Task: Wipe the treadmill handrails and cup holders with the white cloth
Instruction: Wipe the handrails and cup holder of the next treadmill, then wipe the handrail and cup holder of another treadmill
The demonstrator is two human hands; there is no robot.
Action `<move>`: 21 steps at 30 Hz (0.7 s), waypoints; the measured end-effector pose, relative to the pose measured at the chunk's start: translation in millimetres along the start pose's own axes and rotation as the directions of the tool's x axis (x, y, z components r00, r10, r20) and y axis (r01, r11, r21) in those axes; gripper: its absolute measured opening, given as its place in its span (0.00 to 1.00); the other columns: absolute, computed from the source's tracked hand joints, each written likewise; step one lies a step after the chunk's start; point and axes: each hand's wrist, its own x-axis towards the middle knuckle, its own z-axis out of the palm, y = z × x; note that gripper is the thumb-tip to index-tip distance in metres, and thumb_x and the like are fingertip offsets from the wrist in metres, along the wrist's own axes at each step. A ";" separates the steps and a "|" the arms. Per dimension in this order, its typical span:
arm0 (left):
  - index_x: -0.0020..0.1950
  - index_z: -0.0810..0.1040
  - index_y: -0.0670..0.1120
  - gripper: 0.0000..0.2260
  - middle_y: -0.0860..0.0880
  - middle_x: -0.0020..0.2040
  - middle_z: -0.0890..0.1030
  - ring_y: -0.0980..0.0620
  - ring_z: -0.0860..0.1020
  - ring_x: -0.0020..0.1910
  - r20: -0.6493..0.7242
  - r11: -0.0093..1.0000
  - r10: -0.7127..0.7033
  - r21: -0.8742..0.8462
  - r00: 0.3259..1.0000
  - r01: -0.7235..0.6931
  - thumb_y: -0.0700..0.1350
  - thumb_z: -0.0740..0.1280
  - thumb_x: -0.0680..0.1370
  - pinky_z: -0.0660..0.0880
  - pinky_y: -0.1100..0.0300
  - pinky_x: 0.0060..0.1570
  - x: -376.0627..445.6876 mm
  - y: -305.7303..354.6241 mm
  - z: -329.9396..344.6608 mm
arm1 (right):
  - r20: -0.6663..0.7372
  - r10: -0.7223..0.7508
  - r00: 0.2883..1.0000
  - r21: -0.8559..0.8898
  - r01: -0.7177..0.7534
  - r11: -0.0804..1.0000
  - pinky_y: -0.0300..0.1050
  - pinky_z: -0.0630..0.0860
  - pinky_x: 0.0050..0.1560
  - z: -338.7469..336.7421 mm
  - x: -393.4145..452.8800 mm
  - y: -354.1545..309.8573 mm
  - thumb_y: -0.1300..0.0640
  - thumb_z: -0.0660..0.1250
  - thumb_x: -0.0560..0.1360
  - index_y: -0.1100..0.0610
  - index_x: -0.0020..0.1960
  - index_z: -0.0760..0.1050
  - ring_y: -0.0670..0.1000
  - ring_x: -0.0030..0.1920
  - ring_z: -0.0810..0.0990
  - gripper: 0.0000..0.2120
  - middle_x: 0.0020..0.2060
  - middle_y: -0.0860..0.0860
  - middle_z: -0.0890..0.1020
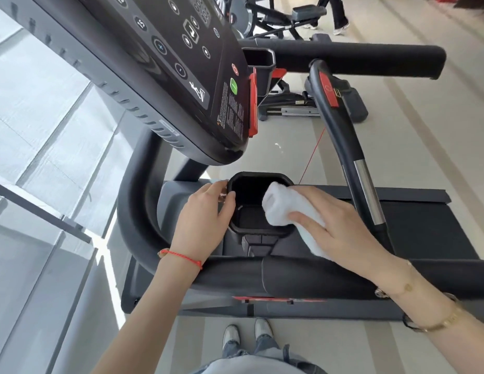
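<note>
Gym flooring runs pale beneath the treadmill. Left hand (201, 211) pinches the cup holder (258, 203) rim, steadying it; right hand (335, 220) grips the bunched white cloth (278, 205) at the holder's right edge. Soft and light, the cloth probably handles best wadded in the fist.

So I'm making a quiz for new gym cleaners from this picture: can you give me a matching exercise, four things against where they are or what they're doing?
Things:
1. folded white cloth
2. left hand
3. thin red string bracelet
4. round green button

Places or states:
A. on the black treadmill console
B. pressed at the right rim of the black rectangular cup holder by the right hand
C. around the left wrist
D. holding the cup holder's left rim

Pairs: 1-B, 2-D, 3-C, 4-A
</note>
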 end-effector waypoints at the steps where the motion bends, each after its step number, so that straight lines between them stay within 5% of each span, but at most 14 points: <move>1: 0.66 0.76 0.45 0.15 0.49 0.55 0.81 0.51 0.79 0.54 0.003 1.000 0.006 0.011 1.000 -0.006 0.48 0.63 0.81 0.74 0.60 0.52 -0.1 0.3 -0.2 | -0.074 0.032 0.997 -0.018 -0.033 0.999 0.23 0.63 0.56 0.0 -2.0 -1.6 0.46 0.60 0.81 0.41 0.64 0.68 0.32 0.58 0.72 0.12 0.57 0.30 0.74; 5: 0.68 0.74 0.44 0.17 0.48 0.61 0.78 0.48 0.75 0.60 -0.005 0.994 0.093 0.053 0.996 -0.092 0.46 0.64 0.80 0.70 0.60 0.58 -0.6 5.3 -5.3 | -0.219 0.114 0.969 -0.115 -0.142 0.983 0.26 0.62 0.57 2.6 -13.0 -10.1 0.46 0.57 0.81 0.45 0.65 0.68 0.38 0.57 0.71 0.14 0.56 0.35 0.73; 9: 0.67 0.75 0.45 0.16 0.48 0.61 0.78 0.46 0.73 0.62 0.042 0.980 0.193 0.044 0.980 -0.195 0.46 0.64 0.79 0.72 0.48 0.62 -1.8 21.0 -9.5 | -0.305 0.155 0.940 -0.205 -0.223 0.953 0.36 0.66 0.57 2.6 -27.0 -23.8 0.50 0.59 0.81 0.50 0.65 0.70 0.45 0.56 0.72 0.14 0.57 0.43 0.76; 13: 0.67 0.75 0.47 0.16 0.50 0.62 0.78 0.48 0.72 0.64 0.125 0.956 0.294 -0.015 0.948 -0.294 0.46 0.64 0.79 0.70 0.50 0.64 -7.1 41.0 -7.7 | -0.437 0.140 0.889 -0.223 -0.258 0.940 0.27 0.61 0.56 -2.1 -46.8 -38.2 0.57 0.62 0.80 0.56 0.62 0.73 0.41 0.52 0.69 0.11 0.55 0.48 0.79; 17: 0.67 0.75 0.47 0.16 0.51 0.61 0.79 0.50 0.74 0.62 0.196 0.923 0.384 -0.079 0.902 -0.375 0.46 0.65 0.79 0.70 0.52 0.64 -16.6 64.1 -2.7 | -0.530 0.183 0.828 -0.212 -0.338 0.917 0.41 0.65 0.63 -14.4 -82.8 -45.9 0.54 0.61 0.81 0.53 0.62 0.72 0.37 0.54 0.68 0.11 0.56 0.45 0.78; 21: 0.67 0.76 0.47 0.16 0.52 0.59 0.80 0.52 0.75 0.60 0.263 0.874 0.486 -0.150 0.833 -0.463 0.46 0.65 0.79 0.72 0.48 0.62 -31.0 88.4 6.9 | -0.595 0.263 0.759 -0.196 -0.455 0.869 0.35 0.64 0.61 -24.8 -131.2 -45.9 0.50 0.58 0.81 0.50 0.64 0.70 0.40 0.56 0.71 0.13 0.58 0.42 0.76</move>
